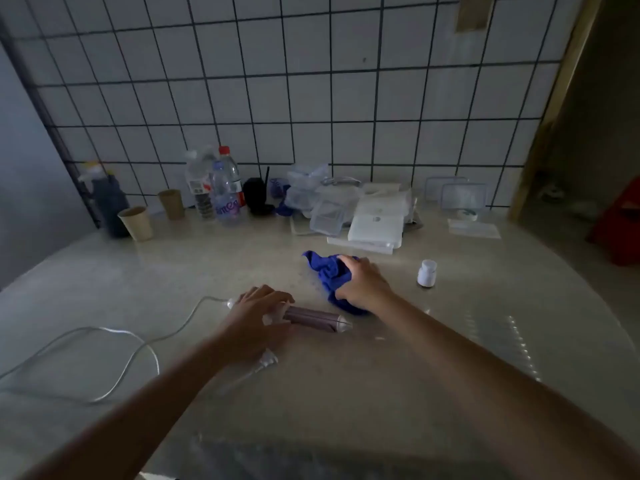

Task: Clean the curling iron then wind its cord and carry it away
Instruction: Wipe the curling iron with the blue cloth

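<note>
On the pale countertop (381, 393), under a white-tiled wall (311, 98), my left hand (258, 308) grasps the curling iron (313, 317) and my right hand (363, 282) clutches the blue cloth (325, 268).

Blue cloth (327, 271); mauve iron barrel (311, 317), white cord (114, 336); white tiles (311, 91) w/ dark grid.

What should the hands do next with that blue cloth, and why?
Probably move the blue cloth onto the curling iron and start wiping its barrel. The right hand grips the cloth right beside the barrel, the left hand holds the handle on the table, and the cord lies loose, not yet wound.
</note>
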A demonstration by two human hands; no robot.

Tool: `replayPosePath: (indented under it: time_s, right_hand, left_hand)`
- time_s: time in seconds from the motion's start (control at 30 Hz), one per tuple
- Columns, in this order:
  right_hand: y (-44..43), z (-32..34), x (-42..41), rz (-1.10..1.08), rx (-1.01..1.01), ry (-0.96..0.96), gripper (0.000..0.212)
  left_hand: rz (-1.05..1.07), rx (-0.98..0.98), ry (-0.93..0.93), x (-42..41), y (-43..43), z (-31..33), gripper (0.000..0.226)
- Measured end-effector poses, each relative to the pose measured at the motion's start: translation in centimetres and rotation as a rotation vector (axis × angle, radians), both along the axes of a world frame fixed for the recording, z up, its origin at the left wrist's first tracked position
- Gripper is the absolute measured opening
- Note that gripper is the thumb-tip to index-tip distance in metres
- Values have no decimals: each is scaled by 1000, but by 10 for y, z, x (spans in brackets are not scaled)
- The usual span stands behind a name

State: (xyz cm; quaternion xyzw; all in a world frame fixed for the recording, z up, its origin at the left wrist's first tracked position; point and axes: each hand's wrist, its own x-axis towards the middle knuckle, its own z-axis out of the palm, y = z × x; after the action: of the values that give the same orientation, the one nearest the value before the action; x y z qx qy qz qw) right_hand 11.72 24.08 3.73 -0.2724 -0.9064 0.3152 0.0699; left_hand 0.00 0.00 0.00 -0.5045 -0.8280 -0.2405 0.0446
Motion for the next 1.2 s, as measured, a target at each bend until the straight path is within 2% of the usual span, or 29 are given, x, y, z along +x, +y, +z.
replayPosePath:
  time_s: [0.1,0.17,0.23,0.3,0.43,0.53,0.6,0.67,0.77,0.83,0.93,1.07,1.2]
  right_hand:
    - [3,3,3,-16,-19,65,81]
    - [4,-1,4,-39,-53,138,59]
    - [3,0,2,-83,-143,221,40]
    - [2,2,-3,-135,-301,320,31]
    - [-1,17,-17,-100,-556,615,24]
    - [-6,21,-30,-32,-820,720,32]
    - [-8,22,-38,19,-906,724,38]
    - [-8,22,-42,25,-849,706,36]
    - [-9,20,-45,-17,-627,725,28]
    - [-12,16,-44,4,-517,766,33]
    - [-22,15,-42,82,-378,796,46]
    - [-37,13,-39,206,-174,742,50]
    - [-55,15,-35,399,-101,559,56]
  left_hand:
    - [48,126,-100,4,1,5,49]
    - [65,250,-113,7,7,16,47]
    - [59,394,-145,6,17,34,38]
    - [54,485,-254,5,28,51,30]
    - [24,646,-491,-1,57,78,22]
    - [44,767,-702,-14,76,89,27]
    - [49,761,-834,-22,87,88,33]
    - [58,788,-1022,-28,97,84,43]
    - [35,810,-1236,-35,114,72,51]
    - [-13,846,-1330,-35,119,62,46]
    - [-33,859,-1497,-33,118,51,55]
    - [-102,856,-1606,-37,107,46,57]
    - [-94,870,-1691,-50,92,45,59]
